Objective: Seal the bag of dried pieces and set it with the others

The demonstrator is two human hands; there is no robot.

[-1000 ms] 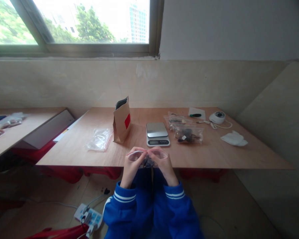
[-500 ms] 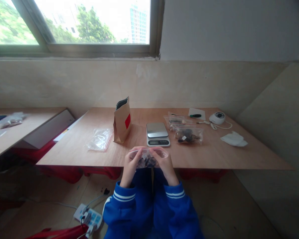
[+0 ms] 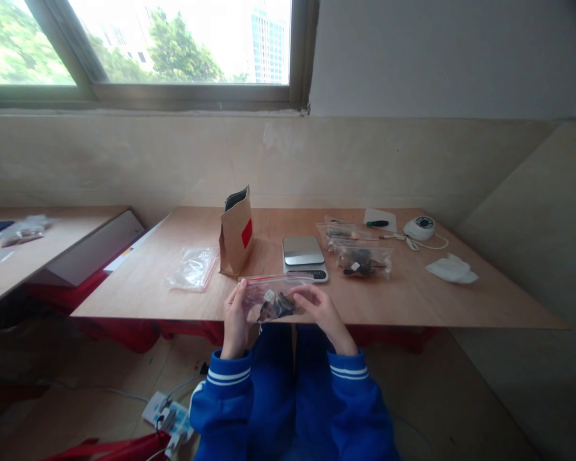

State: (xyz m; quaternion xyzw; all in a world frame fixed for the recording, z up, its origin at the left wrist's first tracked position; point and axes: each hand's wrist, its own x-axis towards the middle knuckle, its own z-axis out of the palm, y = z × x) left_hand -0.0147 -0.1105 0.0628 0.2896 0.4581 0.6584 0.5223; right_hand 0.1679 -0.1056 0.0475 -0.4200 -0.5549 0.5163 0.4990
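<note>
Change: you are now holding the zip bag (image 3: pixel 274 298) face-on and higher, its red-striped top edge level with the near tabletop (image 3: pixel 413 298) edge — half a second ago it was lower and bunched between both sets of fingers.
Meaning: the top strip is looking flat and straight, so I am judging the seal as pressed closed, though the closure itself is too small to confirm.
Left hand (image 3: pixel 234 315): you are pinching the bag's left edge, fingers closed on the plastic.
Right hand (image 3: pixel 319 308): you are resting curled fingers against the bag's right half, thumb side hidden — contact is clear, a firm grip is not.
Bag position: it is hanging between your two hands, just in front of the scale (image 3: pixel 303 256), partly covering its display.
Contents: dark pieces and a small white tag are showing through the clear film.
Surroundings: a brown paper pouch (image 3: pixel 235 232) is standing upright left of the scale; empty clear bags (image 3: pixel 192 269) are lying further left; two filled bags (image 3: pixel 360 253) are lying to the right.
</note>
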